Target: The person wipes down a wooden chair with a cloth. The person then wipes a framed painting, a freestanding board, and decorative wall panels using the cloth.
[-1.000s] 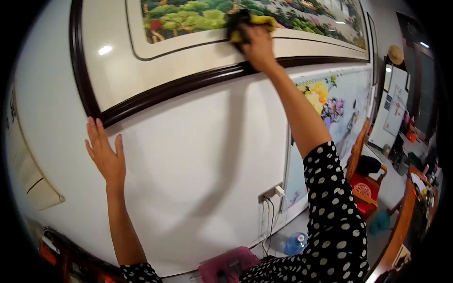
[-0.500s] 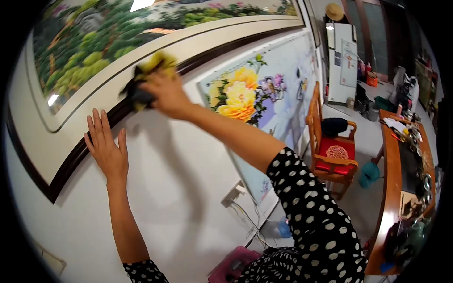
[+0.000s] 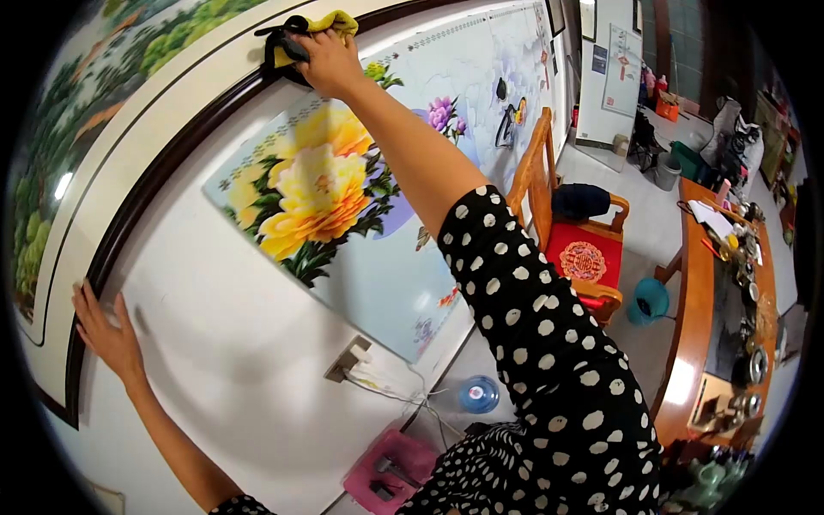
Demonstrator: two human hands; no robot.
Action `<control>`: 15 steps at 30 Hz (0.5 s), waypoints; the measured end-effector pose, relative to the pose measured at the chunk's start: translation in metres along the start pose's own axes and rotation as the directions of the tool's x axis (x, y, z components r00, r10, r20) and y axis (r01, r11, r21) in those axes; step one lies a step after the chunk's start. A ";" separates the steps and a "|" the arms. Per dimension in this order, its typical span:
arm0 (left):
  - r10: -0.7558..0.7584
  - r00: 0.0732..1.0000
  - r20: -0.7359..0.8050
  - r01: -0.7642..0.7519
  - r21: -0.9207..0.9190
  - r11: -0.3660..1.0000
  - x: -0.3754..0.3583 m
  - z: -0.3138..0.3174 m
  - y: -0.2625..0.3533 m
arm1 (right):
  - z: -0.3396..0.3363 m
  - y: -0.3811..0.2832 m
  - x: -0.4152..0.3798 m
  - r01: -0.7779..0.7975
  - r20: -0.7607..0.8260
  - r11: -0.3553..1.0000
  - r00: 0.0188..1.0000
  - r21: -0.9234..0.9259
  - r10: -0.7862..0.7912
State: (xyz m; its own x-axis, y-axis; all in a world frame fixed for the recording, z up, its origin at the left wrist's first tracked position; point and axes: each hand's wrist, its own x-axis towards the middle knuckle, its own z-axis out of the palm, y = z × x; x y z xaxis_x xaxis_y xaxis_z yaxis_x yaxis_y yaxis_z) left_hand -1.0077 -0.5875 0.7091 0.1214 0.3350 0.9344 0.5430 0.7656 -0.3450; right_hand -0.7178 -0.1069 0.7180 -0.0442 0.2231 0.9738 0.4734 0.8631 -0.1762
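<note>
A large framed landscape picture (image 3: 154,53) with a dark wooden frame (image 3: 176,154) hangs on the white wall. My right hand (image 3: 331,65) is closed around a yellow-and-black cloth (image 3: 337,21) and presses it on the frame's lower edge. Part of the cloth is hidden under my fingers, and a black loop of it sticks out to the left. Farther down the same frame, my left hand (image 3: 112,336) lies with fingers stretched out, its fingertips on the dark wood. It holds nothing.
Below the frame stands a flower-painted panel (image 3: 318,202). A wall socket (image 3: 348,356) with cables, a pink bin (image 3: 390,463) and a water bottle (image 3: 478,394) are low down. Right are a wooden chair (image 3: 536,163), a teal bucket (image 3: 649,300) and a cluttered desk (image 3: 684,343).
My right hand has slid with the cloth along the frame, up and to the right. The view has shifted right; my left hand still rests at the frame, now lower left in view.
</note>
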 end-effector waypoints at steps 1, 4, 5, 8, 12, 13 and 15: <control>-0.015 1.000 0.010 0.015 0.024 1.000 0.001 0.000 0.003 | 0.003 0.009 0.002 -0.037 -0.001 0.999 0.999 0.000 0.037; -0.071 0.997 0.024 0.070 0.064 0.996 0.002 0.006 0.007 | 0.009 -0.004 0.007 -0.132 0.004 0.987 0.991 0.091 0.132; -0.088 0.996 0.012 0.087 0.084 0.993 0.002 0.010 0.005 | -0.007 -0.018 0.005 -0.141 0.148 0.978 0.982 0.156 0.118; -0.098 0.995 -0.032 0.100 0.055 0.993 0.004 0.020 0.006 | 0.002 -0.041 -0.020 0.147 -0.009 0.970 0.989 0.195 -0.149; -0.101 0.994 -0.039 0.105 0.138 0.985 0.003 0.028 -0.002 | -0.001 -0.009 -0.016 0.203 0.032 0.952 0.976 0.231 -0.216; -0.100 0.994 -0.045 0.106 0.138 0.985 0.003 0.026 -0.001 | -0.002 0.004 -0.013 0.209 0.027 0.955 0.975 0.212 -0.219; -0.096 0.994 -0.058 0.103 0.134 0.986 0.004 0.027 -0.001 | -0.001 0.033 -0.005 0.202 -0.028 0.966 0.979 0.159 -0.200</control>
State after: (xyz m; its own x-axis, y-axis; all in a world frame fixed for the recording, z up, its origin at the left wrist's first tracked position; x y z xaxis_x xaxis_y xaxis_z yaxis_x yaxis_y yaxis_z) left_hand -1.0303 -0.5715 0.7111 0.1164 0.2276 0.9668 0.4360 0.8629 -0.2556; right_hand -0.7015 -0.0798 0.7076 -0.1132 0.0329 0.9930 0.3082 0.9513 0.0036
